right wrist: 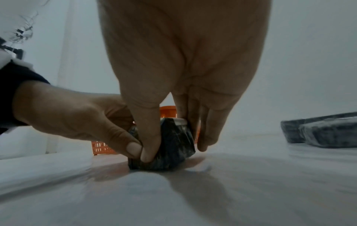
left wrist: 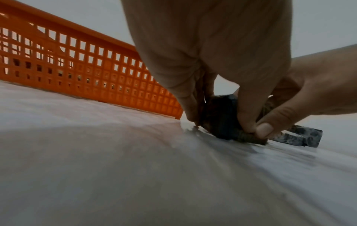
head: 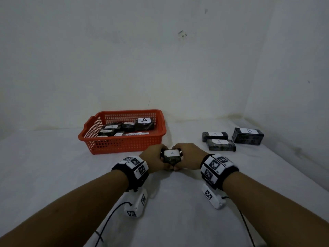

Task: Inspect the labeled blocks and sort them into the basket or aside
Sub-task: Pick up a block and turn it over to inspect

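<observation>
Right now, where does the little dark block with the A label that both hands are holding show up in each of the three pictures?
Head view: the A block sits low centre, between left hand and right hand.
Left wrist view: right of centre, block on the white surface, under the fingers.
Right wrist view: centre, block pinched by both thumbs.
Shared landmark: the orange basket behind it.

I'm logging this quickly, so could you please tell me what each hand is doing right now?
Left hand: grips the A block.
Right hand: grips the same block.
</observation>
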`<control>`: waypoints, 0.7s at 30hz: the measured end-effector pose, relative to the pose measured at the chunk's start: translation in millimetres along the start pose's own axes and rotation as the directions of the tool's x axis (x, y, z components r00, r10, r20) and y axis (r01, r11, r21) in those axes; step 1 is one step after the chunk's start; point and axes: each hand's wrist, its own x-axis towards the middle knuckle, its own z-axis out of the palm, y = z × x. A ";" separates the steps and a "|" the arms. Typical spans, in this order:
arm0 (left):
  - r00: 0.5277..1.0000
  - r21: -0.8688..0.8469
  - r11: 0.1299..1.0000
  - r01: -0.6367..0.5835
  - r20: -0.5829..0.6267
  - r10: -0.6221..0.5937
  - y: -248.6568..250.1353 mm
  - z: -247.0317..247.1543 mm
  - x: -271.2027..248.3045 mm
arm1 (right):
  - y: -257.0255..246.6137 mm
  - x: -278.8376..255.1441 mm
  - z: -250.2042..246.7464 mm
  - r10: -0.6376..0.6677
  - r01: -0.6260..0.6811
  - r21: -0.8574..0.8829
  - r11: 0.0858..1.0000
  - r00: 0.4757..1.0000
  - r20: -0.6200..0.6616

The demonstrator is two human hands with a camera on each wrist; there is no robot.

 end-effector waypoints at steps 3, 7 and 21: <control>0.999 -0.077 0.996 -0.034 -0.025 0.032 -2.7 -4.5 -5.7 | 2.8 -6.9 -3.7 -0.046 0.047 0.056 0.997 0.999 -0.021; 0.997 -0.311 0.949 -0.053 -0.065 0.034 -6.4 -13.1 -17.3 | 0.7 -19.7 -13.1 -0.079 0.096 0.205 0.974 0.993 -0.090; 0.992 -0.787 0.604 -0.127 -0.111 0.063 2.9 -30.8 -83.8 | -36.5 -71.3 1.1 -0.019 0.257 0.728 0.636 0.948 -0.319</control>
